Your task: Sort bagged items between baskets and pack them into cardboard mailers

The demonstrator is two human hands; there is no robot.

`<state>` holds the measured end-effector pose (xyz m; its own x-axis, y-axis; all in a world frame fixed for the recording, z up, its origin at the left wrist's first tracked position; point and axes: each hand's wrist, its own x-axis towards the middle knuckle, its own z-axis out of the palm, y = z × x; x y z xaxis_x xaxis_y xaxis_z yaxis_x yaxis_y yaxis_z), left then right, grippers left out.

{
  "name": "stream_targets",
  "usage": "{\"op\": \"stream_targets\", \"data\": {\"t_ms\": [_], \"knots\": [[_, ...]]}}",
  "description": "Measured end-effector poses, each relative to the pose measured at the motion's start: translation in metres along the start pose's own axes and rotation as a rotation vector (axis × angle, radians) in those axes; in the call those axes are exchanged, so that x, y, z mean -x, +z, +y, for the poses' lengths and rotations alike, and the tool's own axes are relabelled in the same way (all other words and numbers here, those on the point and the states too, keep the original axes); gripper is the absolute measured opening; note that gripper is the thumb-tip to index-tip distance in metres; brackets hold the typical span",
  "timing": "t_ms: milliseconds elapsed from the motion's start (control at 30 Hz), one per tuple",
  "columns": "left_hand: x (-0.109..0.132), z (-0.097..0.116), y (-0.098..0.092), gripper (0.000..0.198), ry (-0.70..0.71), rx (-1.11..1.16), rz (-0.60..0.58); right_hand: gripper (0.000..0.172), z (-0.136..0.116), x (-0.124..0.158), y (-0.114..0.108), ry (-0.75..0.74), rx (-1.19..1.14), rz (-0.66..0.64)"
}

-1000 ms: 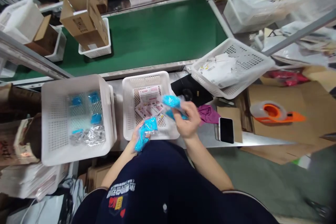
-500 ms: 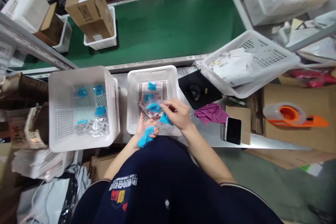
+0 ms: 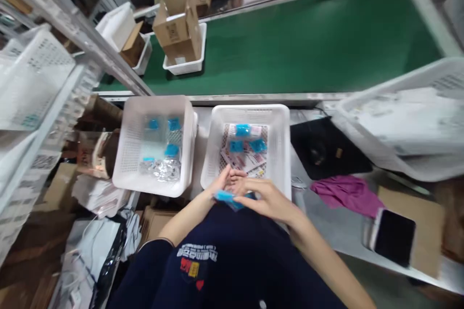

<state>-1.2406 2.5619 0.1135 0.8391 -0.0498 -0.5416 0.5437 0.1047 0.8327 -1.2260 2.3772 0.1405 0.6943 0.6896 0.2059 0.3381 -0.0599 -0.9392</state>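
Observation:
My left hand [image 3: 224, 184] and my right hand [image 3: 263, 197] meet at the near rim of the middle white basket [image 3: 281, 140]. Between them they pinch a small blue packet [image 3: 227, 197]. The left hand cups it from below; the right hand's fingers close on it from the right. Inside the middle basket lie three blue packets [image 3: 242, 130] on top of printed leaflets [image 3: 243, 159]. The left white basket [image 3: 128, 154] holds several blue packets [image 3: 171, 149] and clear wrapped pieces [image 3: 163, 170].
A green conveyor belt [image 3: 308, 43] runs behind the baskets, carrying a basket with a cardboard box [image 3: 179, 29]. A large white basket of papers [image 3: 409, 120] stands at the right. A black mouse pad [image 3: 326, 147], purple cloth [image 3: 344, 193] and phone [image 3: 393, 236] lie on the bench. A shelf frame [image 3: 72, 24] is at left.
The view swung left and down. The right hand dropped blue packets into the middle basket and came back to the left hand; both hands now hold one packet at the basket's near rim.

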Motion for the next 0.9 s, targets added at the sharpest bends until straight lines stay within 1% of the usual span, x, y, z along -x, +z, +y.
{"op": "stream_targets", "data": {"t_ms": [33, 67, 100, 133, 167, 200, 233, 267, 300, 333, 367, 400, 433, 467, 533, 600, 667, 733, 767, 833, 867, 900], "knots": [[0.009, 0.012, -0.017, 0.027, 0.070, 0.047, -0.007, 0.019, -0.002, 0.007, -0.009, 0.013, -0.011, 0.118], [0.019, 0.025, -0.038, 0.022, 0.181, -0.006, 0.019, 0.016, 0.000, 0.014, -0.019, 0.041, 0.025, 0.262], [0.029, 0.039, -0.063, 0.024, 0.309, -0.103, 0.076, 0.020, 0.004, 0.020, -0.027, 0.075, 0.096, 0.407], [0.039, 0.052, -0.090, 0.030, 0.423, -0.219, 0.152, 0.033, 0.011, 0.027, -0.034, 0.124, 0.184, 0.532], [0.048, 0.063, -0.118, 0.034, 0.495, -0.377, 0.246, 0.049, 0.020, 0.033, -0.039, 0.186, 0.257, 0.624], [0.055, 0.071, -0.146, 0.040, 0.516, -0.564, 0.360, 0.064, 0.031, 0.039, -0.040, 0.254, 0.292, 0.678], [0.059, 0.075, -0.171, 0.054, 0.460, -0.769, 0.450, 0.075, 0.041, 0.046, -0.039, 0.320, 0.286, 0.706], [0.061, 0.075, -0.192, 0.077, 0.328, -0.970, 0.491, 0.080, 0.051, 0.052, -0.035, 0.377, 0.245, 0.714], [0.061, 0.072, -0.208, 0.101, 0.167, -1.137, 0.487, 0.081, 0.060, 0.059, -0.029, 0.424, 0.190, 0.708], [0.058, 0.066, -0.219, 0.121, 0.006, -1.255, 0.441, 0.081, 0.066, 0.064, -0.022, 0.459, 0.138, 0.691], [0.054, 0.057, -0.224, 0.133, -0.122, -1.323, 0.382, 0.081, 0.071, 0.068, -0.015, 0.483, 0.098, 0.668], [0.049, 0.048, -0.225, 0.137, -0.189, -1.357, 0.336, 0.079, 0.074, 0.071, -0.007, 0.503, 0.073, 0.633], [0.044, 0.040, -0.222, 0.133, -0.196, -1.375, 0.314, 0.077, 0.074, 0.072, -0.001, 0.517, 0.055, 0.596], [0.040, 0.032, -0.216, 0.125, -0.165, -1.386, 0.329, 0.076, 0.074, 0.072, 0.005, 0.525, 0.040, 0.563], [0.032, 0.023, -0.205, 0.102, -0.078, -1.365, 0.424, 0.074, 0.069, 0.069, 0.015, 0.512, 0.020, 0.521], [0.029, 0.022, -0.199, 0.078, 0.003, -1.238, 0.538, 0.070, 0.063, 0.063, 0.020, 0.476, 0.013, 0.500], [0.032, 0.029, -0.204, 0.058, 0.059, -1.082, 0.629, 0.065, 0.059, 0.060, 0.022, 0.445, 0.012, 0.487], [0.042, 0.042, -0.217, 0.051, 0.123, -1.003, 0.717, 0.062, 0.058, 0.059, 0.021, 0.425, 0.017, 0.468], [0.049, 0.050, -0.223, 0.050, 0.189, -0.915, 0.770, 0.061, 0.059, 0.059, 0.020, 0.423, 0.017, 0.459], [0.062, 0.066, -0.230, 0.053, 0.373, -0.580, 0.856, 0.061, 0.061, 0.059, 0.018, 0.428, 0.002, 0.447], [0.068, 0.073, -0.229, 0.055, 0.456, -0.398, 0.867, 0.061, 0.061, 0.056, 0.016, 0.432, -0.012, 0.444], [0.072, 0.077, -0.224, 0.057, 0.509, -0.226, 0.839, 0.060, 0.059, 0.051, 0.015, 0.433, -0.025, 0.438]]}}
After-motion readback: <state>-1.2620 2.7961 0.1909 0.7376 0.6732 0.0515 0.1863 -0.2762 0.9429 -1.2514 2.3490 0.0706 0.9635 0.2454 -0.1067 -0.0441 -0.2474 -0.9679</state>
